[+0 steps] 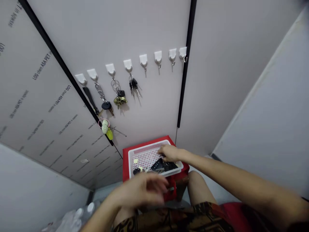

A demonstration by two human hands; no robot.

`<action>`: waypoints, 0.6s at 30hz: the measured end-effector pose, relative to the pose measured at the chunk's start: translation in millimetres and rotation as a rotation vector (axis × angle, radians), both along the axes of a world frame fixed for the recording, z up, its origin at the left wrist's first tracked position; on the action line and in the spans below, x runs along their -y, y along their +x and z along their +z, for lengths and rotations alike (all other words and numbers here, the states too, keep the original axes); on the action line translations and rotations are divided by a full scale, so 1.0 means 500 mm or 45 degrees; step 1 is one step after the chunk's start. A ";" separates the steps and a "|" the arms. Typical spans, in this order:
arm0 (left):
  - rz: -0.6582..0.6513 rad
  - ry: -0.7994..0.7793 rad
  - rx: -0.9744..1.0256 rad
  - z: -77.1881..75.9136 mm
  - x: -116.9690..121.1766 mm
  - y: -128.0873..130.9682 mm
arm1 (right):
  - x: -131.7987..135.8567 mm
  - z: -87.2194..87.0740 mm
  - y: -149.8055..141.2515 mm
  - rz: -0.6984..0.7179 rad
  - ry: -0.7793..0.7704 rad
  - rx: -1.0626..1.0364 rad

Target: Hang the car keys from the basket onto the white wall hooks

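A white plastic basket (130, 162) with a perforated bottom sits low in front of me, holding several keys. My right hand (170, 153) reaches into its right side with the fingers curled down; anything pinched in them is hidden. Just below those fingers lie a black car key (158, 165) with buttons and other dark items (170, 166) that I cannot make out. Another black key (136, 171) rests in the basket's near left corner. My left hand (142, 190), blurred by motion, hovers before the near rim with its thumb apart from the fingers and nothing visible in it.
White hooks (143, 60) run in a row along the grey wall panel. Keys (120, 98) hang from the left ones, including a bunch with a green tag (109, 133). The basket stands on a red box (126, 161). Plastic bottles (79, 214) are at lower left.
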State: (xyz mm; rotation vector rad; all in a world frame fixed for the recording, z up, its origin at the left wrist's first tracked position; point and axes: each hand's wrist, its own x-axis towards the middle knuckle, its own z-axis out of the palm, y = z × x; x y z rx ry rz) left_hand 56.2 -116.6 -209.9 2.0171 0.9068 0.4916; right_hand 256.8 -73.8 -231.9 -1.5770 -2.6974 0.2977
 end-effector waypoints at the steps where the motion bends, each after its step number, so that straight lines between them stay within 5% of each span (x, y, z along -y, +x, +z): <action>1: 0.048 0.000 -0.069 -0.004 -0.009 0.006 | 0.001 -0.002 -0.002 -0.002 -0.014 0.011; 5: 0.326 0.101 -0.327 -0.038 -0.048 0.046 | -0.001 -0.010 -0.010 -0.115 -0.108 -0.200; 11: 0.288 -0.043 -0.001 -0.095 -0.073 0.108 | -0.014 0.014 -0.009 -0.250 -0.352 -1.053; 14: 0.228 -0.168 0.114 -0.083 -0.085 0.115 | -0.014 0.042 -0.007 -0.328 -0.465 -1.448; 18: 0.146 -0.301 0.281 -0.020 -0.102 0.094 | -0.012 0.088 0.000 -0.373 -0.614 -1.765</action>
